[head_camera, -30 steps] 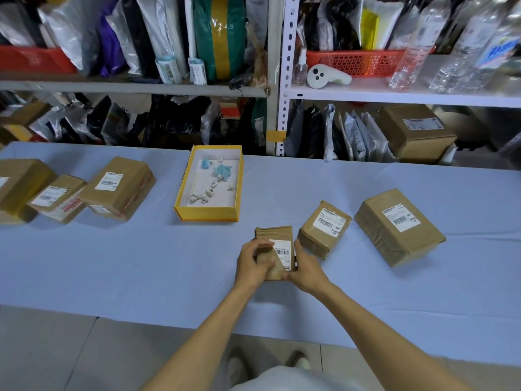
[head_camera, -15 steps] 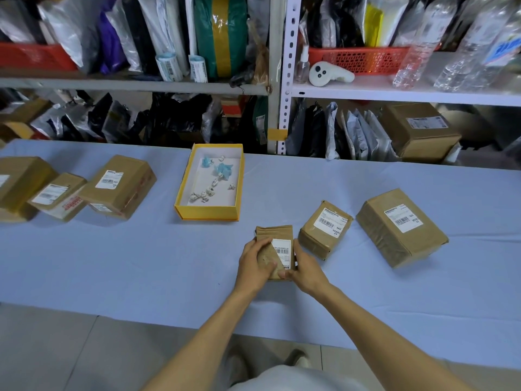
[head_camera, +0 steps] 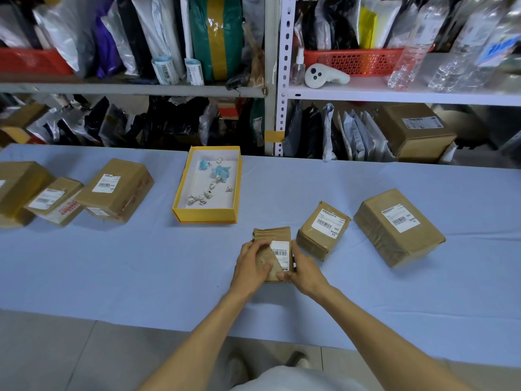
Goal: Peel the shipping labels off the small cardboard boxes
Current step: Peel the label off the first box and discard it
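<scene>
Gripping a small cardboard box on the blue table, left hand and right hand curl around its sides, shipping label facing up. Behind, a yellow box holds white and blue scraps

A small brown cardboard box lies flat on the blue tabletop, white barcode label on top; a second labelled box sits just right.

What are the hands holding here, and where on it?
The small cardboard box: left hand grips its left side, right hand grips its right edge and near corner.
</scene>
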